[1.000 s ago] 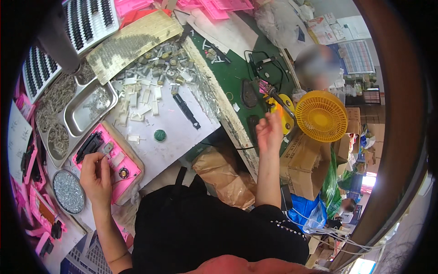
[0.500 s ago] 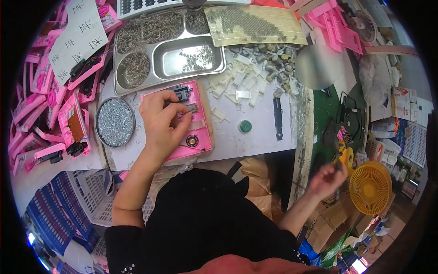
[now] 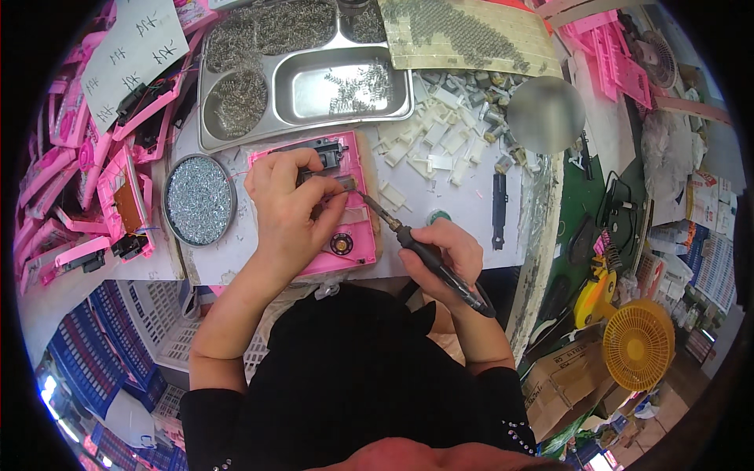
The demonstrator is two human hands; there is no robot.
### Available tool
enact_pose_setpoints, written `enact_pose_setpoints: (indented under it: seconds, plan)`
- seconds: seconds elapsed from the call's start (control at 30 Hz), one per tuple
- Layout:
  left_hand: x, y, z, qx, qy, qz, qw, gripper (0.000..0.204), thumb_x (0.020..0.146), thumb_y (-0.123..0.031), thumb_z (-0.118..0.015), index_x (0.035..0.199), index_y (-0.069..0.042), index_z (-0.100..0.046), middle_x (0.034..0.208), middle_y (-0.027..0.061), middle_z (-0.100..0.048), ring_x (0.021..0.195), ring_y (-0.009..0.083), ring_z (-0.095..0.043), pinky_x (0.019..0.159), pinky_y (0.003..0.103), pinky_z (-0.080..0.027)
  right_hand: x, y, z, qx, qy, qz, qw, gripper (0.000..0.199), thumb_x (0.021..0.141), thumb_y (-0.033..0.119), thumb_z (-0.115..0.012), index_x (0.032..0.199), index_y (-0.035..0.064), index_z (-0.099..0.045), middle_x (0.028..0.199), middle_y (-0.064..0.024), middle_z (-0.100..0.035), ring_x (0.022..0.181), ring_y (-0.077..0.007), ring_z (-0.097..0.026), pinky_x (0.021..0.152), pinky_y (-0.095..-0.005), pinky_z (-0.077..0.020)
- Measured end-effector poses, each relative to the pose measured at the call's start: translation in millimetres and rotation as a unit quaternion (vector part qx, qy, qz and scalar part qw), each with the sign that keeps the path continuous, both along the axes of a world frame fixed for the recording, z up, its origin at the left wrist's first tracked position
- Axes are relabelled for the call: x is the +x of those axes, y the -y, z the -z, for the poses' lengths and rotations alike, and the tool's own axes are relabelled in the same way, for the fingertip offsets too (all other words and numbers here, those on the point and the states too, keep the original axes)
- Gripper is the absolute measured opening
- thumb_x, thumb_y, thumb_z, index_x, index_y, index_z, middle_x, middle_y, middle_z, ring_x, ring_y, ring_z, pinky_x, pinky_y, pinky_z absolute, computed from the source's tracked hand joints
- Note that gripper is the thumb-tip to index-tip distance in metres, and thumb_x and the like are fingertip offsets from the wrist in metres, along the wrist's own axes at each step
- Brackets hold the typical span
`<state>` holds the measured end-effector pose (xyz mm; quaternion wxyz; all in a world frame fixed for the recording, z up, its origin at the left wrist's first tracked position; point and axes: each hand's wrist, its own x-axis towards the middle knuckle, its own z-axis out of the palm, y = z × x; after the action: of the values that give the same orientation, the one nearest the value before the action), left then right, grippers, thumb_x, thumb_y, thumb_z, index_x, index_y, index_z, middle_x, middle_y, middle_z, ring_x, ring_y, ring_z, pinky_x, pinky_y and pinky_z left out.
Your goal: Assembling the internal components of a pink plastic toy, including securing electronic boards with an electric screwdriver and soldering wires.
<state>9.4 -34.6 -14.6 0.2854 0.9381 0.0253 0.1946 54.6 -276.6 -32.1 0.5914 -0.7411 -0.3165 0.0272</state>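
Note:
My right hand (image 3: 449,253) is wrapped round the black handle of a soldering iron (image 3: 419,248). Its metal tip points up and left, close to a small grey metal part (image 3: 346,182) in an open pink plastic housing (image 3: 360,224). Over the left half of that housing lies my left hand (image 3: 284,208), thumb and fingers pinched together beside the iron's tip. What they pinch is too small to make out. A black part (image 3: 328,151) sits at the housing's top, and a round dark part with a brassy centre (image 3: 342,244) sits lower down.
A round dish of small silvery pieces (image 3: 233,206) stands left, near piled pink housings (image 3: 75,169). Behind is a metal compartment tray (image 3: 275,135) of springs. White plastic pieces (image 3: 440,141), a green round thing (image 3: 440,215) and a black strip (image 3: 499,212) lie right.
My right hand has come from the far right, near the yellow fan, to the housing and now holds the soldering iron. My left hand remains pinched at the housing.

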Motion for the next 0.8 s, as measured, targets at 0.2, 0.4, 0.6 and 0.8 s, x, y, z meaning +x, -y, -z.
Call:
enact_pose_setpoints:
  seconds: [0.2, 0.4, 0.6, 0.8]
  plan:
    - [0.0, -0.2, 2.4, 0.005, 0.002, -0.002, 1.000, 0.016, 0.069, -0.014, -0.084, 0.082, -0.015, -0.073, 0.108, 0.0016, -0.061, 0.105, 0.0286, -0.052, 0.089, 0.046, -0.032, 0.7, -0.4, 0.1, -0.014, 0.009, -0.003, 1.000, 0.035, 0.074, 0.004, -0.087, 0.104, 0.0041, -0.068, 0.066, -0.0044, -0.056, 0.054, -0.0175, -0.053, 0.050, -0.0296, -0.0396]
    - [0.0, 0.9, 3.5, 0.012, 0.002, -0.004, 1.000, 0.016, 0.070, -0.014, -0.083, 0.082, -0.014, -0.073, 0.108, 0.0015, -0.060, 0.104, 0.0284, -0.052, 0.089, 0.046, -0.032, 1.5, -2.1, 1.0, -0.012, 0.022, -0.005, 1.000, 0.035, 0.074, 0.003, -0.087, 0.104, 0.0038, -0.068, 0.066, -0.0046, -0.056, 0.054, -0.0179, -0.053, 0.050, -0.0299, -0.0395]
    - [-0.2, 1.1, 4.4, 0.016, 0.006, -0.005, 1.000, 0.017, 0.070, -0.015, -0.083, 0.083, -0.015, -0.072, 0.107, 0.0010, -0.060, 0.104, 0.0280, -0.051, 0.089, 0.046, -0.032, 3.6, -3.9, 1.7, -0.013, 0.053, -0.014, 0.998, 0.035, 0.075, 0.002, -0.086, 0.104, 0.0034, -0.067, 0.067, -0.0045, -0.056, 0.054, -0.0176, -0.052, 0.049, -0.0298, -0.0378]
    - [-0.5, 1.1, 6.2, 0.020, 0.008, -0.004, 1.000, 0.017, 0.070, -0.015, -0.083, 0.082, -0.015, -0.071, 0.107, 0.0009, -0.060, 0.105, 0.0276, -0.051, 0.089, 0.046, -0.031, 8.5, -6.8, 3.8, -0.014, 0.156, -0.035, 0.987, 0.036, 0.074, 0.002, -0.084, 0.105, 0.0034, -0.066, 0.069, -0.0064, -0.059, 0.056, -0.0211, -0.055, 0.050, -0.0317, -0.0400]
